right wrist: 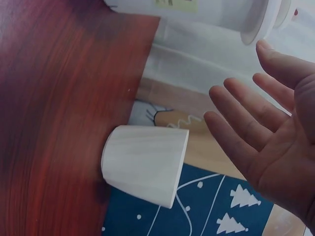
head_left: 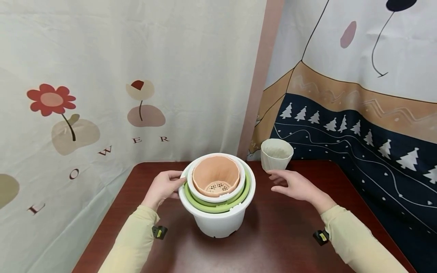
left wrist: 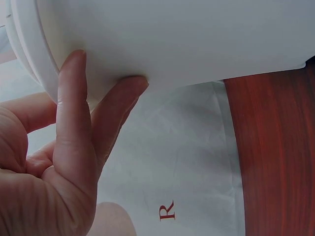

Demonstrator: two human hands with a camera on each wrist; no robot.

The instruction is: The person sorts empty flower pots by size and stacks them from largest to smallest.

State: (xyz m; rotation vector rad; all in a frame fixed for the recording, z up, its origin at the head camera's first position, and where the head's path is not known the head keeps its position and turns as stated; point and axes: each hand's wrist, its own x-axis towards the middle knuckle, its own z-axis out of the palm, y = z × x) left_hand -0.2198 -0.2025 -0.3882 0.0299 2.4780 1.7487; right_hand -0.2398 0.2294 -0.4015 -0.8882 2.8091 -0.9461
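Observation:
A nested stack of flower pots stands upright on the table. Outermost is a large white pot; inside it sit a green pot, a smaller white pot and an orange pot with holes in its base. My left hand pinches the large white pot's rim at its left side, thumb on top and fingers underneath. With fingers spread, my right hand hangs in the air to the right of the stack, holding nothing. Just beyond it, a small white pot stands alone at the table's back edge.
The dark red wooden table reaches back to a pale printed curtain. At the right, a navy and tan curtain with tree shapes hangs behind the small pot and along the table's side.

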